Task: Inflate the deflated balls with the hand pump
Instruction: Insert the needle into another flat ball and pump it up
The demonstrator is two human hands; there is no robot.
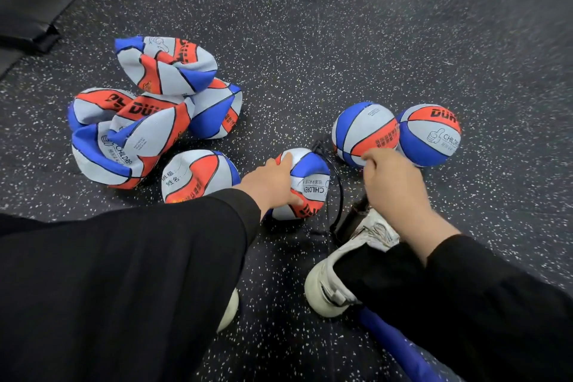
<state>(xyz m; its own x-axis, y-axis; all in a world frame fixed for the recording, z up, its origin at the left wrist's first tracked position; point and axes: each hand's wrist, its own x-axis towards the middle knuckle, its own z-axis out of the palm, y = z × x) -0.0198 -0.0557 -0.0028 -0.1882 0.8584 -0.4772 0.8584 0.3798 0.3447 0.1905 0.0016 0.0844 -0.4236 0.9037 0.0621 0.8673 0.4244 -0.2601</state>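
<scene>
A red, white and blue ball [310, 183] lies on the speckled floor, and my left hand [273, 183] grips it from the left, thumb underneath. A black hose [339, 186] runs from the ball's top to the black hand pump [350, 222]. My right hand [393, 186] is curled in a fist over the pump's top, hiding the handle. Two round, full balls [366, 133] [429, 136] sit just behind the right hand. A dented ball [198, 175] lies left of my left hand. Several flat, crumpled balls [139, 121] are piled at the far left.
My white shoe [341, 273] stands at the pump's base; another shoe tip [229, 310] shows under my left sleeve. A blue object [390, 341] lies at the bottom right. A black mat [31, 3] fills the top left corner.
</scene>
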